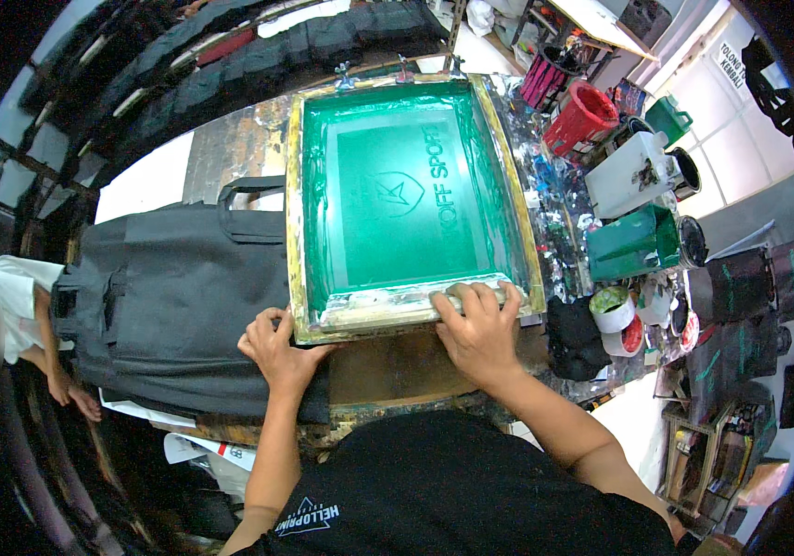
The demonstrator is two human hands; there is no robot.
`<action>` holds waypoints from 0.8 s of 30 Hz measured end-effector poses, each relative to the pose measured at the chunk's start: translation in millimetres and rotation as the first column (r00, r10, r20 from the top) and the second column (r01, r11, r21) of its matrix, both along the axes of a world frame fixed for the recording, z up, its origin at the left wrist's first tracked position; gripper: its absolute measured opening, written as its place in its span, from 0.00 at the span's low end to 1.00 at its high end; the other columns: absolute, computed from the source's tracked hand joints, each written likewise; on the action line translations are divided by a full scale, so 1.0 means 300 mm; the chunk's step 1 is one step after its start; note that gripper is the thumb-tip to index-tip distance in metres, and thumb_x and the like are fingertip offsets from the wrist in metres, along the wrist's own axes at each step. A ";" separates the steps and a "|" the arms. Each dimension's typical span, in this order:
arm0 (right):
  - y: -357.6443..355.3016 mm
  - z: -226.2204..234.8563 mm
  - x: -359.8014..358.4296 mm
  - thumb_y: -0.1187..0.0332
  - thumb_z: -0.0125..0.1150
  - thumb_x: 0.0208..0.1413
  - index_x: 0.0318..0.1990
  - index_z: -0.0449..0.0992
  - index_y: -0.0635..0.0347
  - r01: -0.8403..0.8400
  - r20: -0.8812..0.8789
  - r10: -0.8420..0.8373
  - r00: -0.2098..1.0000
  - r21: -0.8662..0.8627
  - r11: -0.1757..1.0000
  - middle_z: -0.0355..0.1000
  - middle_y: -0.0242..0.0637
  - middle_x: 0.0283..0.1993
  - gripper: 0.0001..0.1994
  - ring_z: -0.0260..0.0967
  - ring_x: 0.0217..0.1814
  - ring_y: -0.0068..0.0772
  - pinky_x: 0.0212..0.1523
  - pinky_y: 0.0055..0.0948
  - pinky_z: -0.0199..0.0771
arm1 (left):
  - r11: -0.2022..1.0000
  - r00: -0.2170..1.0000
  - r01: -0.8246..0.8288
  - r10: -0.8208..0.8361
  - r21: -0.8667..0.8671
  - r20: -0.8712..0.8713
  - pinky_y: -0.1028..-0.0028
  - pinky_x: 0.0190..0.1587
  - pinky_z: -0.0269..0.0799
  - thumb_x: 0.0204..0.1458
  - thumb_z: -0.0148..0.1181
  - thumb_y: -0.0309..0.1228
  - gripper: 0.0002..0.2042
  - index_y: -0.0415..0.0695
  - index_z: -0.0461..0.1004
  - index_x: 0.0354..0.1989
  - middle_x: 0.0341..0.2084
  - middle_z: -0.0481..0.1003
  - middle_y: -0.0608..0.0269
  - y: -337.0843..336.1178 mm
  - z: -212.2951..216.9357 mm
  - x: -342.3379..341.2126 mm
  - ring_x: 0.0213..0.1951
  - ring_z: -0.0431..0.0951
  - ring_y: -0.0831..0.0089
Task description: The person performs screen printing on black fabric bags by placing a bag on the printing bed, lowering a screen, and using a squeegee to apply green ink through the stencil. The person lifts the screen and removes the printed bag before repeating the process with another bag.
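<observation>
A screen printing frame (pixel 534 250) with yellowed, ink-stained edges stands in front of me, its mesh (pixel 369 246) coated in green ink around a shield emblem and lettering. My right hand (pixel 478 334) is closed over its near edge, fingers across a pale, ink-smeared bar (pixel 383 302) along that side. At the near left corner, my left hand (pixel 281 354) is closed round the frame, thumb along the near edge and fingers curled by the left side. A black cloth bag (pixel 184 287) with a loop handle (pixel 253 225) lies left of the frame; part of it is hidden by the hand and frame.
Metal clamps (pixel 345 76) line the frame's far edge. Right of it stand a red bucket (pixel 582 120), a white container (pixel 627 176), a green container (pixel 631 246) and small ink tubs (pixel 612 310). Black cloth (pixel 578 338) lies nearby. Another person (pixel 31 306) is at the far left.
</observation>
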State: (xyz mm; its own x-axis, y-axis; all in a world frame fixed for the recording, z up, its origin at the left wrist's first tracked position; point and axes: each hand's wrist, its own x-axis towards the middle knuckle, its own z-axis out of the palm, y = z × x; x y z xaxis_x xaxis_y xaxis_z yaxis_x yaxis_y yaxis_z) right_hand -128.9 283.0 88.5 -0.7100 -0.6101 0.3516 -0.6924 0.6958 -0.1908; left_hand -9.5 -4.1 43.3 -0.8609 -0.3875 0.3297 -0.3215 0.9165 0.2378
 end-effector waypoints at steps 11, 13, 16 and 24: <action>-0.050 0.429 -0.210 0.48 0.72 0.50 0.50 0.79 0.50 -0.061 -0.347 0.041 0.937 -0.048 0.997 0.72 0.33 0.42 0.24 0.70 0.46 0.39 0.52 0.47 0.59 | 0.674 0.834 0.331 0.118 0.660 -0.539 0.68 0.58 0.74 0.45 0.82 0.33 0.38 0.32 0.72 0.64 0.51 0.80 0.58 0.011 0.337 -0.137 0.51 0.80 0.70; -0.084 0.523 -0.304 0.42 0.68 0.53 0.45 0.79 0.51 -0.070 -0.499 0.012 0.867 -0.097 0.993 0.72 0.34 0.37 0.24 0.71 0.43 0.40 0.48 0.46 0.61 | 0.621 0.781 0.397 0.157 0.675 -0.604 0.70 0.57 0.74 0.55 0.76 0.35 0.31 0.33 0.72 0.64 0.50 0.80 0.58 0.002 0.434 -0.197 0.52 0.79 0.72; -0.160 0.669 -0.438 0.36 0.61 0.57 0.35 0.81 0.52 -0.132 -0.583 0.016 0.813 -0.157 0.979 0.77 0.39 0.32 0.26 0.76 0.39 0.45 0.45 0.49 0.68 | 0.691 0.658 0.462 0.152 0.555 -0.737 0.71 0.54 0.75 0.64 0.67 0.34 0.29 0.36 0.65 0.70 0.51 0.78 0.57 -0.021 0.470 -0.274 0.51 0.78 0.73; -0.218 0.863 -0.536 0.38 0.49 0.68 0.28 0.78 0.60 -0.151 -0.451 0.048 0.891 -0.194 0.969 0.76 0.42 0.27 0.32 0.73 0.31 0.41 0.46 0.46 0.69 | 0.959 0.966 -0.207 0.170 0.192 0.194 0.51 0.58 0.74 0.54 0.70 0.54 0.51 0.33 0.51 0.76 0.59 0.69 0.30 -0.106 0.022 -0.299 0.56 0.75 0.39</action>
State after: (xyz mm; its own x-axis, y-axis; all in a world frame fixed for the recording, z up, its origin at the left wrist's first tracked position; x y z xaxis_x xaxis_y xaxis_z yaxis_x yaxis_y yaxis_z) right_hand -289.7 217.7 347.3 -0.3904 -0.5406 0.7452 -0.8035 0.5952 0.0109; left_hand -99.3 -35.9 50.0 -0.8022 -0.5922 0.0761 -0.5368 0.7712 0.3421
